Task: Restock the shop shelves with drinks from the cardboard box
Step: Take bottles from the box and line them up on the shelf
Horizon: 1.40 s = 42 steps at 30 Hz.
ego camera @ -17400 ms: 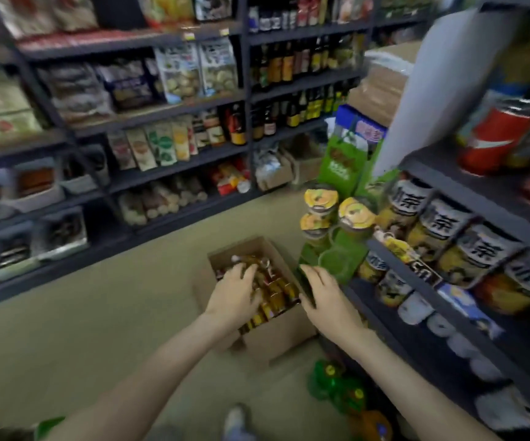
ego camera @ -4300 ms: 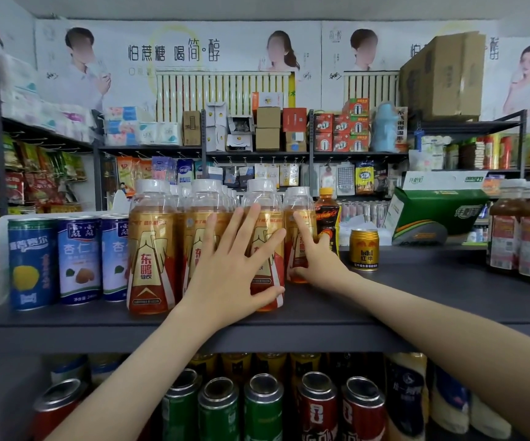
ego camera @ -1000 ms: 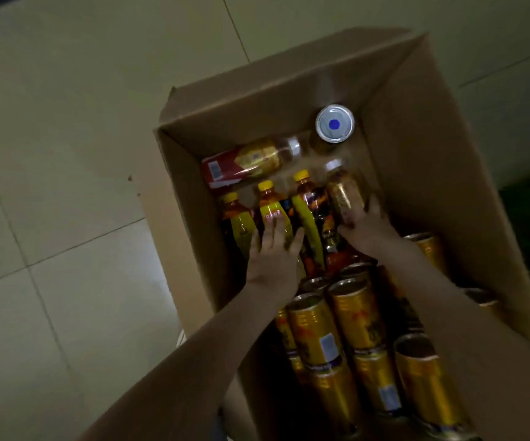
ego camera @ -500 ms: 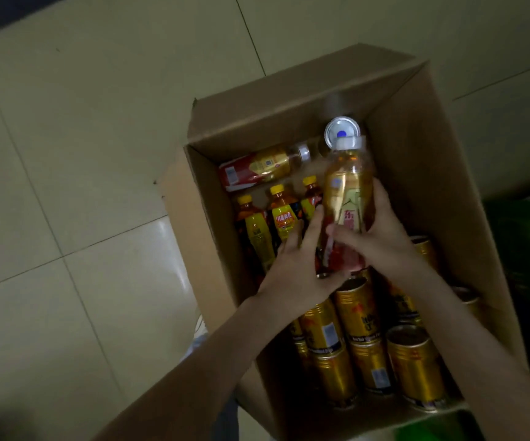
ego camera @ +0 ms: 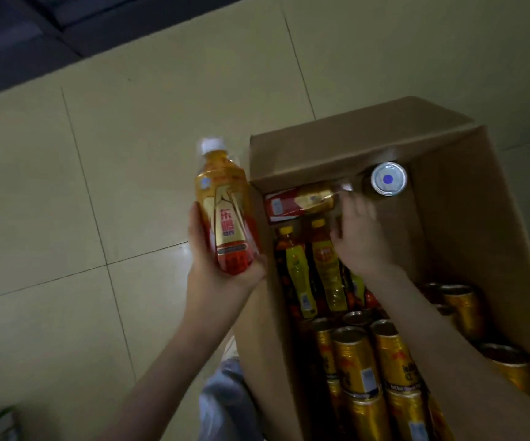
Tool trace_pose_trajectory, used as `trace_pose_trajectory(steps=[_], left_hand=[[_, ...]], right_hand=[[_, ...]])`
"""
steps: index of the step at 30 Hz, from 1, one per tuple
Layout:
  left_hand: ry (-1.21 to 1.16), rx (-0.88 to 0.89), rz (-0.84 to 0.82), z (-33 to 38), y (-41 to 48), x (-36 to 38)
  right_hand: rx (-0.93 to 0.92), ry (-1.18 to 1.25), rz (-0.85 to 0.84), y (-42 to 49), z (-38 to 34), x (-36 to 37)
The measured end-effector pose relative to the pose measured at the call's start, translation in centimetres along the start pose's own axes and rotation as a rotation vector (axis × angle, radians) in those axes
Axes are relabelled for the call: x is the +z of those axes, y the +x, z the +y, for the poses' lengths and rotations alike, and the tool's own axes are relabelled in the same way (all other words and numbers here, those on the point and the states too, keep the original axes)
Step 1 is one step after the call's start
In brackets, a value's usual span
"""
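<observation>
— What's furthest left?

— Tiled floor (ego camera: 114, 186). Then the left hand (ego camera: 222, 281), fingers and thumb wrapped round the lower half of an orange drink bottle (ego camera: 225, 214), white cap up, held over the floor just outside the left wall of the cardboard box (ego camera: 480, 218).

— And inside?

— Along that wall, yellow-capped bottles (ego camera: 297, 268) lying down. Across the far end, a red-labelled bottle (ego camera: 298, 202) on its side. The right hand (ego camera: 364, 240) reaches in over them, fingers stretched forward and slightly apart, gripping nothing I can see. It's blurred, so I cannot tell whether the tips touch the red-labelled bottle.

— Further right?

— A white-capped bottle (ego camera: 388, 179) upright in the far corner, and gold cans (ego camera: 356, 364) packed at the near end.
</observation>
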<state>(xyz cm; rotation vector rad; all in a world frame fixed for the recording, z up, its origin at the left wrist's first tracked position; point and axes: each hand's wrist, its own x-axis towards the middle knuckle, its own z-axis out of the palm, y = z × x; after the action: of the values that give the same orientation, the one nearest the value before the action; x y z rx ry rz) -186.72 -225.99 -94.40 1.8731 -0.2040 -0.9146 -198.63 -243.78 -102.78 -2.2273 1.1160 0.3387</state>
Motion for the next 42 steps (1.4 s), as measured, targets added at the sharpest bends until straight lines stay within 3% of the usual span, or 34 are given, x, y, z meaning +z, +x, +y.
trace_pose_trajectory(steps=[2,4,10,13,17,20,25,28,33,42], left_hand=[[0.036,-0.011,0.010,-1.0,1.5,-0.9],[0.055,-0.017,-0.004,-2.1,2.6,-1.1],[0.027,-0.012,-0.041,-4.5,3.4,-1.9],[0.018,-0.014,-0.066,-4.8,2.8,-2.4],[-0.003,-0.073,-0.078,-4.5,1.1,-3.2],[-0.049,-0.158,-0.051,-3.0,-0.9,-3.5],[-0.203,-0.308,-0.031,4.0,-5.7,-4.0],[-0.229,-0.323,-0.059,10.7,-10.0,-4.4],[-0.246,-0.229,-0.186,23.2,-18.3,-4.6],[-0.135,0.074,-0.421,39.7,-35.1,-7.5]], right_hand=[[-0.152,-0.232,-0.140,2.4,-1.0,2.9],[-0.256,-0.396,-0.173,4.5,-1.6,5.7],[-0.329,-0.734,-0.064,7.4,-2.4,9.1],[-0.312,-0.783,-0.053,7.9,-2.7,9.7],[-0.238,-0.629,-0.034,7.3,-2.0,9.2],[-0.208,-0.361,0.057,4.4,-1.6,5.6],[-0.042,0.081,0.277,-6.1,-3.3,-5.8],[0.212,0.434,0.258,-13.9,-6.4,-14.3],[0.341,0.618,0.145,-25.2,-10.4,-26.5],[0.217,0.996,0.129,-42.0,-17.6,-43.6]])
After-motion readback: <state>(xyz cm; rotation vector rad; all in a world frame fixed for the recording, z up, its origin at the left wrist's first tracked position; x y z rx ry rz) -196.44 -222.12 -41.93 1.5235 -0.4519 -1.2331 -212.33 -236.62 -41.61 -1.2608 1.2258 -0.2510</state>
